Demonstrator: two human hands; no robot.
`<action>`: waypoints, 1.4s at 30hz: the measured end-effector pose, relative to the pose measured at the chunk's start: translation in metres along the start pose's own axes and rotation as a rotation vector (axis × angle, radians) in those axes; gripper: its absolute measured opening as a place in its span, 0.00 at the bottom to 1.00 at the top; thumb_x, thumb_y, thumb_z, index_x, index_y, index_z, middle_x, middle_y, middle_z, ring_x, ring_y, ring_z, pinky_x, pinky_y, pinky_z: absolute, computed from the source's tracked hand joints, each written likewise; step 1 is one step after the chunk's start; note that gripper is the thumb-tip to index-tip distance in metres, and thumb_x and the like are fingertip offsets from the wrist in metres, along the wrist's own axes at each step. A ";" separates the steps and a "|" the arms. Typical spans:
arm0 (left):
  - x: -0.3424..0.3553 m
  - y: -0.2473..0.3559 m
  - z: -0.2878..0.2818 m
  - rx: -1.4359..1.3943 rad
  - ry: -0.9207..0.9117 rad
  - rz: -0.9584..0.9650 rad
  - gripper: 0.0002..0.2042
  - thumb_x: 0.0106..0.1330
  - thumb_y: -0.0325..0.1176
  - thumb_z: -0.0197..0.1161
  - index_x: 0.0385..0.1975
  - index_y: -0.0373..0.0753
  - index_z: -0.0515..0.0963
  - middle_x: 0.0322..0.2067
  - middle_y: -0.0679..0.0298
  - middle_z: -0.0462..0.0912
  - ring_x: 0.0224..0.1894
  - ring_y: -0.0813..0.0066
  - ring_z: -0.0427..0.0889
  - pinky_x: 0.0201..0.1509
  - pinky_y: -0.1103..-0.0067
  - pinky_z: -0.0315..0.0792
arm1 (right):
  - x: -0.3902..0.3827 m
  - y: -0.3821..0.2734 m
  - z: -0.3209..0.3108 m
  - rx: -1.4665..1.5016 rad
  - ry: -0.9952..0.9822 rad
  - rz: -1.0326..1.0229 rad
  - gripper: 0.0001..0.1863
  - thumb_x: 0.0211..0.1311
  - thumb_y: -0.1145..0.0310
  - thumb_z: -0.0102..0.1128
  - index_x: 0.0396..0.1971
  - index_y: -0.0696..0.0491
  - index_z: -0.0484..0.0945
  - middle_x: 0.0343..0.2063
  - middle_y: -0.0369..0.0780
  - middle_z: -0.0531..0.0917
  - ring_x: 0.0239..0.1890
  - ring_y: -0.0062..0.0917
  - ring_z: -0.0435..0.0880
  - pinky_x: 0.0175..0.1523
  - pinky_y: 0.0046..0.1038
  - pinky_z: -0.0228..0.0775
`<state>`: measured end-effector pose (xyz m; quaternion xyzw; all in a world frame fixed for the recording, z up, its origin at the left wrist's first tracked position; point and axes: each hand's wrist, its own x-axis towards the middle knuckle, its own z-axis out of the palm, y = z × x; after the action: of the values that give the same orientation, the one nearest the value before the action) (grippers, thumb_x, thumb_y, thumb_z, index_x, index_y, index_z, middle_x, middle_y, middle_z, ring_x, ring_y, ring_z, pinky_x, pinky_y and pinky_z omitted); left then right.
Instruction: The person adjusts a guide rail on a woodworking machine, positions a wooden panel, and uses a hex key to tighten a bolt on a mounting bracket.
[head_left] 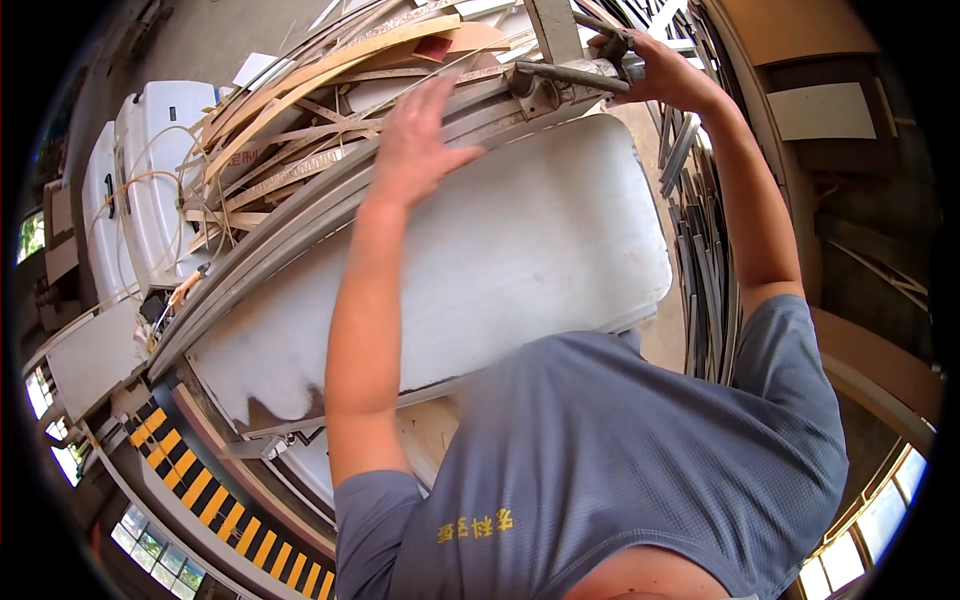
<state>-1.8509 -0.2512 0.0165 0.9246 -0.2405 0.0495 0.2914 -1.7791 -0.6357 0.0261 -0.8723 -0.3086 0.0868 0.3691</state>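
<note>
A dull grey metal fitting with a straight, round rod (570, 77) is set at the far right corner of the smooth white, round-cornered bench (520, 240); its bracket looks scuffed. It is touched by the right hand (660, 75), though whether that is closed cannot be told, fingers being partly hidden. Along the bench's far edge, a long ridged grey metal rail (290, 235) is overlapped by the blurred left hand (415, 140), opened with thumb spread. Beyond, thin, flat wooden strips (330, 75) are heaped.

A worn metal bar (568, 77) slants over a long grey rail (290, 228).
</note>
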 end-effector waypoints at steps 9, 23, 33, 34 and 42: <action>-0.060 -0.045 -0.041 0.207 -0.022 -0.097 0.41 0.47 0.49 0.80 0.65 0.44 0.74 0.56 0.56 0.81 0.58 0.52 0.77 0.65 0.62 0.70 | -0.005 -0.004 0.006 0.117 0.052 0.198 0.34 0.43 0.77 0.81 0.55 0.55 0.77 0.44 0.39 0.81 0.48 0.27 0.80 0.56 0.30 0.75; -0.059 -0.046 -0.040 0.232 -0.008 -0.095 0.40 0.46 0.50 0.80 0.62 0.46 0.76 0.52 0.59 0.83 0.54 0.56 0.80 0.61 0.63 0.71 | 0.006 -0.002 0.016 -0.091 0.051 0.022 0.39 0.39 0.75 0.83 0.58 0.53 0.78 0.54 0.42 0.80 0.55 0.34 0.79 0.63 0.35 0.72; -0.036 -0.029 -0.021 0.205 -0.013 -0.066 0.44 0.48 0.52 0.79 0.66 0.42 0.71 0.56 0.56 0.80 0.59 0.54 0.77 0.65 0.62 0.67 | 0.004 0.007 0.012 -0.236 0.075 -0.070 0.40 0.37 0.71 0.84 0.56 0.59 0.76 0.55 0.47 0.79 0.62 0.43 0.74 0.66 0.37 0.68; -0.026 -0.015 -0.007 0.122 0.036 -0.033 0.45 0.47 0.52 0.80 0.66 0.41 0.70 0.56 0.56 0.80 0.59 0.53 0.76 0.66 0.61 0.66 | 0.002 0.008 0.017 -0.313 0.131 -0.081 0.43 0.36 0.70 0.84 0.58 0.60 0.75 0.60 0.48 0.77 0.67 0.44 0.71 0.70 0.37 0.66; 0.041 0.048 0.042 -0.072 0.104 -0.070 0.30 0.42 0.41 0.83 0.47 0.39 0.82 0.40 0.57 0.84 0.43 0.58 0.82 0.51 0.65 0.75 | -0.007 0.014 0.013 -0.278 0.089 0.025 0.44 0.33 0.67 0.87 0.59 0.57 0.78 0.59 0.48 0.79 0.65 0.44 0.74 0.71 0.39 0.64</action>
<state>-1.8396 -0.3263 0.0157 0.9175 -0.1941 0.0784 0.3381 -1.7827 -0.6396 0.0069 -0.9218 -0.2900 0.0089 0.2573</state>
